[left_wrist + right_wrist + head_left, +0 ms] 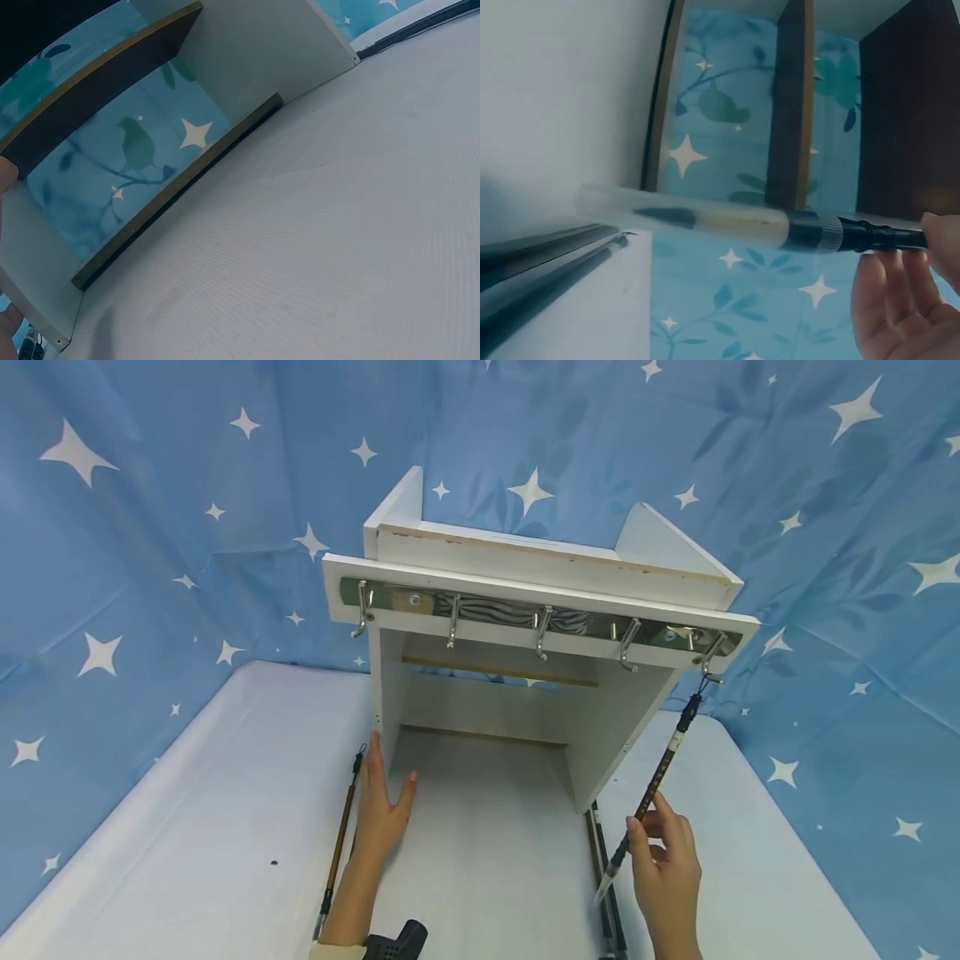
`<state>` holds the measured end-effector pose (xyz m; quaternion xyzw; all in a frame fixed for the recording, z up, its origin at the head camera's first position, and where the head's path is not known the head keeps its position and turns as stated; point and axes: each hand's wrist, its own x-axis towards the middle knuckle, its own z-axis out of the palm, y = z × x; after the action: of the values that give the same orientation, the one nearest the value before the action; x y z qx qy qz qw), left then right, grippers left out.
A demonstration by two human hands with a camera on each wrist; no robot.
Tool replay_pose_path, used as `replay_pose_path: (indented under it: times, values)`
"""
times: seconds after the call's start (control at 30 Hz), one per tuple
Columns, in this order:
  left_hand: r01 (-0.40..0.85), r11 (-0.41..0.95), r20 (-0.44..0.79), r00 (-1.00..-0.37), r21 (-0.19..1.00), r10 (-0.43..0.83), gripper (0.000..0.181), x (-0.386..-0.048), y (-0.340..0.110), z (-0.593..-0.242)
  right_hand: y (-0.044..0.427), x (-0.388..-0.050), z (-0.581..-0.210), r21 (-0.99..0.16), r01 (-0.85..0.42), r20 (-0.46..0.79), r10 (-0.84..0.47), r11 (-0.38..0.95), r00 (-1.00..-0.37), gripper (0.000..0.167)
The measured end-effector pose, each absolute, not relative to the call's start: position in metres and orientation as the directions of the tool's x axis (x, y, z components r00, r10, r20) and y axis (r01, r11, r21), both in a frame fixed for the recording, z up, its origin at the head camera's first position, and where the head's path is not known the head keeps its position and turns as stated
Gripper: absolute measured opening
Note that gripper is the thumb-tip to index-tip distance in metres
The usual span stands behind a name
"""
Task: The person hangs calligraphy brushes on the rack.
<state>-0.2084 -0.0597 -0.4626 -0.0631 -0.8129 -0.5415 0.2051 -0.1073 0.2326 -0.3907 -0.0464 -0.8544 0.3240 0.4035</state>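
Note:
My right hand (667, 868) pinches the shaft of a dark calligraphy brush (656, 777), whose cord loop is at the rightmost hook (708, 660) of the rack. In the right wrist view a clear cap covers the tip of that brush (742, 229). My left hand (384, 818) touches the left side panel of the white shelf (386, 693) with extended fingers, thumb spread. Beside the left forearm lies a brown brush (341, 839). More dark brushes (606, 885) lie to the right of the shelf.
Metal hooks (542, 631) line a strip across the shelf's front board. The shelf stands on a white-covered table (210, 827), with a blue starred curtain (180, 510) behind. A black strap device (397, 943) sits at my left wrist.

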Motion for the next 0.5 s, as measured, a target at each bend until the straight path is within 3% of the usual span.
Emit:
replay_pose_path:
  times: [0.5]
  values:
    - [0.313, 0.409, 0.392, -0.912, 0.857, -0.125, 0.083, -0.208, -0.059, -0.462, 0.237, -0.113, -0.408, -0.576, -0.071, 0.535, 0.309, 0.814, -0.786, 0.043]
